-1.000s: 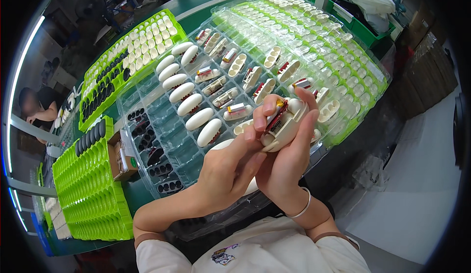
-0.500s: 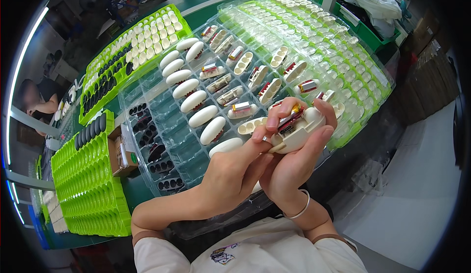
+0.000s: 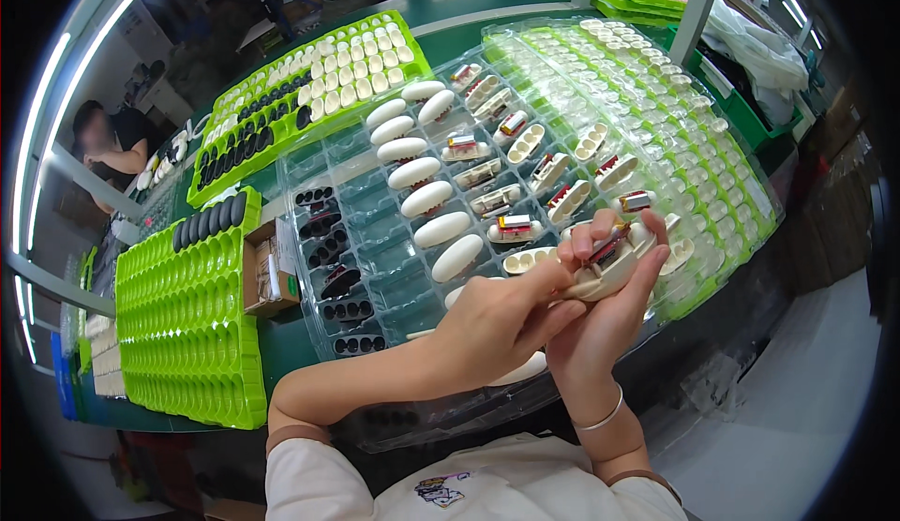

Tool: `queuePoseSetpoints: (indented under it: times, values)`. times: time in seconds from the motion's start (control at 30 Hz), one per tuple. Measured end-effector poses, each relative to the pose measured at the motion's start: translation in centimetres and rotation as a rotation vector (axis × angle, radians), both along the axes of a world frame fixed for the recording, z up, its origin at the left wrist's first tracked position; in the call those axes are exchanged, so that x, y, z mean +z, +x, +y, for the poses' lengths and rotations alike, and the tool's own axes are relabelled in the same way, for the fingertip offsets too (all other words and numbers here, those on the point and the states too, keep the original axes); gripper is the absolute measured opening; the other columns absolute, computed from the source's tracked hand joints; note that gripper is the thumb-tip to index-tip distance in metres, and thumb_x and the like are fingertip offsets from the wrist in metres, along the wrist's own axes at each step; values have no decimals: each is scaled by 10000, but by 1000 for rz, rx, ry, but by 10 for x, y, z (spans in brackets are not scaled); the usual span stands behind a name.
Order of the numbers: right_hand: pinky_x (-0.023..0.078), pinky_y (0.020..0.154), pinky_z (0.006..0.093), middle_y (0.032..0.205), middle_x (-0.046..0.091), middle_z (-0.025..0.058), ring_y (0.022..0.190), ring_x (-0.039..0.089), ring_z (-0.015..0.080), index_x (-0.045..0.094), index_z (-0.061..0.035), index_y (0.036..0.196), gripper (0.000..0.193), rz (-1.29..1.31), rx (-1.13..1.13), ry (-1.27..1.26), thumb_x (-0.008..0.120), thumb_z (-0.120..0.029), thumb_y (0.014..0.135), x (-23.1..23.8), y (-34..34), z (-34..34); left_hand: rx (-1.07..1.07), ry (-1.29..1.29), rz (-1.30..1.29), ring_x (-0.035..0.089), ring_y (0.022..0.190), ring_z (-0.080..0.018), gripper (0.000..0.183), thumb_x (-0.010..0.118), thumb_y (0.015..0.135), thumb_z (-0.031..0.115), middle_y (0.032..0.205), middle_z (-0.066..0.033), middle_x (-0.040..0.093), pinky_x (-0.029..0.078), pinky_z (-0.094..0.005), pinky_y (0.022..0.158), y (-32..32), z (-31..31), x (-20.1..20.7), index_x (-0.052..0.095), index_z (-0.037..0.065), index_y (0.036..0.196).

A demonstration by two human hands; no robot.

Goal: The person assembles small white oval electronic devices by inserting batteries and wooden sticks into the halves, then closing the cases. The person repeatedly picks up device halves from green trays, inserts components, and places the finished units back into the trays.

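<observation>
Clear tray point(image 3: 389, 282): see-through grid, green table point(image 3: 281, 352) showing through. In it: white ovals point(image 3: 413, 173), cream shells point(image 3: 567, 201) with red bits, black shells point(image 3: 353, 311) along its left side. Over its right part: cream case point(image 3: 609, 275), red and dark insides. Left of it: lime tray point(image 3: 187, 334), rows of scalloped pockets, dark grey ovals point(image 3: 212, 221); brown box point(image 3: 272, 307) between. Below it: white shirt point(image 3: 525, 474), purple-and-black print point(image 3: 441, 490).

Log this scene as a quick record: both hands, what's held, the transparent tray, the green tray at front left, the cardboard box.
Right hand: cradles a cream casing; bangle on wrist
Left hand: at the casing's lower-left end; grip unclear
Held piece: open, red parts showing
Transparent tray: white casings, black parts
Green tray: dark oval pieces along far end
Cardboard box: between those trays
</observation>
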State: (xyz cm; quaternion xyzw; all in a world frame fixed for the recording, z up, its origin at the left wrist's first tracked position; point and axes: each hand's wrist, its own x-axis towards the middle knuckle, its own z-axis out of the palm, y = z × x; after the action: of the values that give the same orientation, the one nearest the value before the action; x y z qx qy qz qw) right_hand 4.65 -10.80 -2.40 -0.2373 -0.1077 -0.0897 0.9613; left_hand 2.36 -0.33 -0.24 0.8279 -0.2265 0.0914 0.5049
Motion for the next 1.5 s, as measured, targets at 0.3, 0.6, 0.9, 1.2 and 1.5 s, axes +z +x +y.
queuePoseSetpoints:
  times: [0.3, 0.6, 0.9, 1.2, 1.5]
  values:
    - [307, 941, 379, 1137, 436, 182, 1094, 415, 265, 206, -130, 1268, 533, 69, 20, -232, 312, -468, 870, -7, -11, 16, -10, -206, 365, 324, 510, -64, 348, 653, 730, 233, 564, 11, 358, 272, -232, 449, 12, 18, 4, 537, -1, 960]
    - [455, 829, 281, 1057, 502, 78, 956, 525, 152, 392, 2, 1141, 378, 162, 8, -383, 549, -75, 806, -28, -8, -10, 14, -281, 147, 296, 499, -34, 249, 638, 744, 138, 550, 28, 350, 244, -198, 441, 17, 21, 1, 498, 6, 903]
    - [452, 831, 278, 1027, 503, 62, 942, 529, 144, 404, -15, 1098, 374, 106, 25, -391, 586, -112, 785, -27, -5, -15, 53, -68, 11, 583, 565, -161, 273, 659, 713, 142, 651, -56, 573, 444, -252, 495, 19, 21, -2, 524, 62, 936]
    - [454, 813, 274, 1026, 505, 74, 943, 531, 155, 390, -9, 1106, 400, 117, 14, -425, 592, -138, 786, -24, -7, -16, 53, -28, -62, 531, 492, -153, 279, 633, 734, 209, 609, -54, 537, 424, -265, 463, 19, 21, 0, 532, 65, 950]
    - [460, 797, 268, 1044, 497, 79, 938, 532, 151, 372, -5, 1127, 410, 183, -3, -425, 575, -144, 799, -21, -9, -12, 155, 22, -285, 573, 570, -169, 355, 636, 712, 204, 763, -79, 580, 452, -291, 471, 27, 21, -15, 521, 65, 1017]
